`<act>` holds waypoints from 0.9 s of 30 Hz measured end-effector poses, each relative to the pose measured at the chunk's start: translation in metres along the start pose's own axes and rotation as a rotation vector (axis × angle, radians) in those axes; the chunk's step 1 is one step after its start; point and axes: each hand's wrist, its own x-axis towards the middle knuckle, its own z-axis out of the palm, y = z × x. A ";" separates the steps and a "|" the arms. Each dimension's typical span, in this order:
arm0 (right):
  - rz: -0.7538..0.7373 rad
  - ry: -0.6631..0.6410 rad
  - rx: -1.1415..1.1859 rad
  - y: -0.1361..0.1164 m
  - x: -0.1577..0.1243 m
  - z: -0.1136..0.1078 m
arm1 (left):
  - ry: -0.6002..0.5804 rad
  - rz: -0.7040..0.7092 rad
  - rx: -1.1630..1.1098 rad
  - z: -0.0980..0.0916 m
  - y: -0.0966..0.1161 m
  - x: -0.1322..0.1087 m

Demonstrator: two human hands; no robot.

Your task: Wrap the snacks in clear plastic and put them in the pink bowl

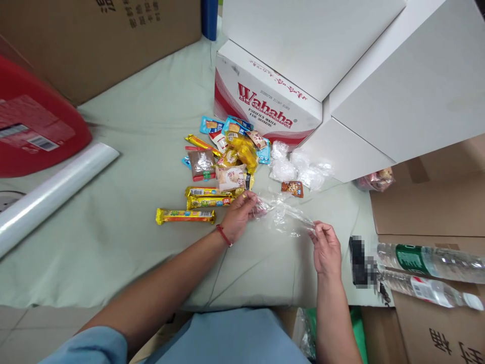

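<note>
Left hand [238, 216] and right hand [326, 248], held apart, each pinch one end of a single clear plastic bag [285, 216]; three gold snack bars [208, 202] lie beside the left hand, two water bottles [428, 260] right.

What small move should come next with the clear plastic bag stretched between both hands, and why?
Probably tease open the clear thin plastic bag. The left hand and right hand each pinch an end, and it lies crumpled and flat between them, while the pile of wrapped snacks sits loose just beyond the left hand.
</note>
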 end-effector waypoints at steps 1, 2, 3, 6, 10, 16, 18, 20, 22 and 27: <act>-0.005 -0.009 0.001 -0.002 -0.001 0.001 | 0.005 0.004 0.005 0.000 0.000 -0.001; 0.006 -0.026 0.006 -0.004 -0.001 0.003 | 0.002 -0.002 -0.002 0.000 0.001 -0.001; 0.025 -0.048 0.008 -0.006 -0.002 0.004 | -0.010 -0.018 -0.020 0.000 0.002 -0.002; 0.031 -0.106 -0.039 -0.013 -0.002 0.009 | -0.077 -0.147 -0.073 -0.002 0.007 -0.002; -0.042 -0.148 -0.085 -0.015 -0.002 0.014 | -0.149 -0.358 0.097 -0.004 0.008 -0.001; -0.051 -0.172 -0.109 -0.013 -0.003 0.010 | -0.190 -0.266 0.177 -0.006 -0.004 0.001; -0.037 -0.155 -0.116 -0.014 -0.003 0.006 | -0.127 -0.182 0.114 -0.005 -0.006 0.002; -0.010 -0.116 -0.109 -0.016 -0.003 0.000 | -0.079 -0.125 0.060 -0.004 -0.006 0.002; 0.021 -0.080 -0.094 -0.017 -0.004 -0.006 | -0.047 -0.099 0.024 -0.003 -0.005 0.002; 0.088 -0.058 -0.119 -0.010 -0.003 -0.024 | 0.015 -0.115 -0.052 -0.002 -0.003 0.002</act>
